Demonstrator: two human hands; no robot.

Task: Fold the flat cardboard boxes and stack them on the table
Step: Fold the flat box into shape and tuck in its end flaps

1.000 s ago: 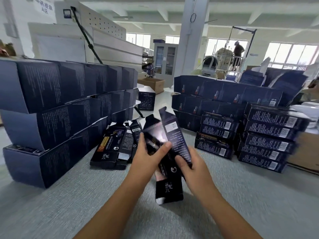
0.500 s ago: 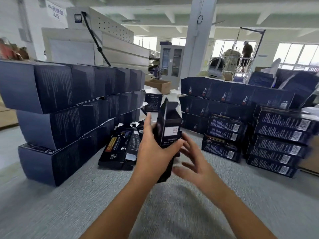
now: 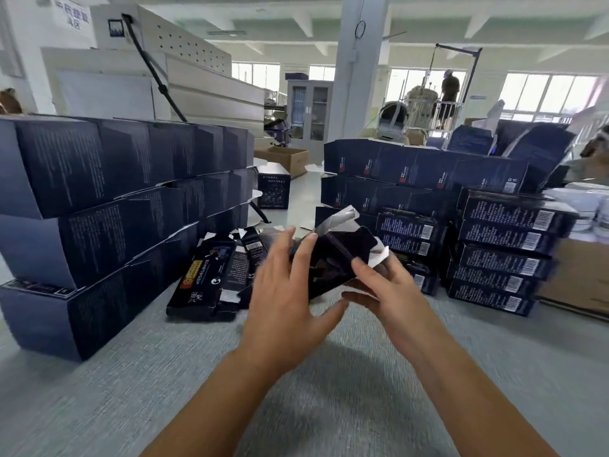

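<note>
box (image 3: pixel 333 258): half-opened, flaps loose, above surface (image 3: pixel 131 374)
left hand (image 3: pixel 286 305): fingers straight, against box side
right hand (image 3: pixel 392 291): pinches box edge
flat blanks (image 3: pixel 211 278): piled behind hands

The dark cardboard box (image 3: pixel 334 258) looks smooth and shiny, dull white inside. The grey table top (image 3: pixel 131 374) looks rough, like cloth.

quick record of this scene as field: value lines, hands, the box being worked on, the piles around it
box in work: half-folded box, held above the table, white end flaps untucked
left hand: straight fingers against the box's left side
right hand: pinches its right edge, index on top, thumb beneath
flat boxes: pile on the table behind the hands
folded: left stack, three high; right stacks, smaller boxes
</note>
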